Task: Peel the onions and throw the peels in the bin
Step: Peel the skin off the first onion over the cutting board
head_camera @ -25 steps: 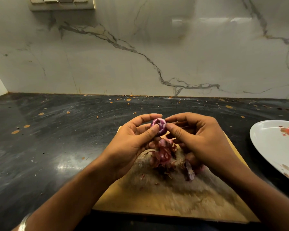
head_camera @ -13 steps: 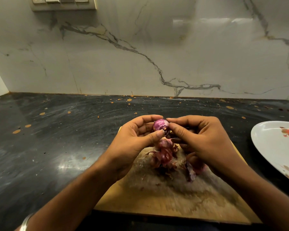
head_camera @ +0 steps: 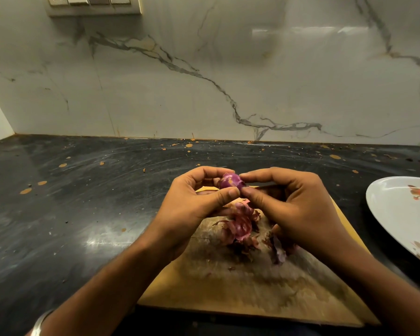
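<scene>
A wooden board (head_camera: 240,284) lies on a dark counter (head_camera: 70,214) flecked with orange spots. At the right edge sits a white plate (head_camera: 393,214) with red smears, partly cut off by the frame. Behind rises a veined marble wall (head_camera: 204,81), with a switch panel (head_camera: 92,4) at upper left.

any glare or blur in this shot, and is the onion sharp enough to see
Head view: glare patches on the counter and wall; edges bow from the wide lens; the board looks smeared; the onion, pinched by left hand and right hand, is fairly sharp.
</scene>
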Motion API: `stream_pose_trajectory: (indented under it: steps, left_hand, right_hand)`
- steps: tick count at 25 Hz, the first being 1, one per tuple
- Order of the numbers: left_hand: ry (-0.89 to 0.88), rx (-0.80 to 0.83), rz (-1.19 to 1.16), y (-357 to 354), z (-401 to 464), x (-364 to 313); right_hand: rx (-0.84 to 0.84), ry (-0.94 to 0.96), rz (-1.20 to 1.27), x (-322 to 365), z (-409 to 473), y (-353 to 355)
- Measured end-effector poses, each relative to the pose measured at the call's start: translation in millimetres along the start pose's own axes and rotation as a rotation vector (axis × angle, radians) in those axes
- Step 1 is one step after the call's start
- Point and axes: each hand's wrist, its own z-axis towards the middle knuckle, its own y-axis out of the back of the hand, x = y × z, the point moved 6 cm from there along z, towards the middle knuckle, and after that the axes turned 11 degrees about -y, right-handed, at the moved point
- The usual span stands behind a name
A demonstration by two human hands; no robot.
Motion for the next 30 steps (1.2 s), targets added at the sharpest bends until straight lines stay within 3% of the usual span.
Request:
stream_pose_trajectory:
  steps: [7, 16, 21, 30]
  left_hand:
    - [-0.049, 0.052, -0.042, -4, 2, -2]
    - [-0.07, 0.09, -0.074, -7, 1, -2]
    - [-0.026, 0.11, -0.095, -8, 0, -1]
    - [-0.108, 0.131, 0.015, -10, 0, -7]
  right_hand:
    - [0.067, -0.192, 0.24, -17, 6, 2]
    - [0.154, -0.138, 0.277, -7, 2, -4]
    - [0.049, -0.016, 0.207, -2, 1, 0]
    - [-0.026, 0.021, 0.114, -4, 0, 3]
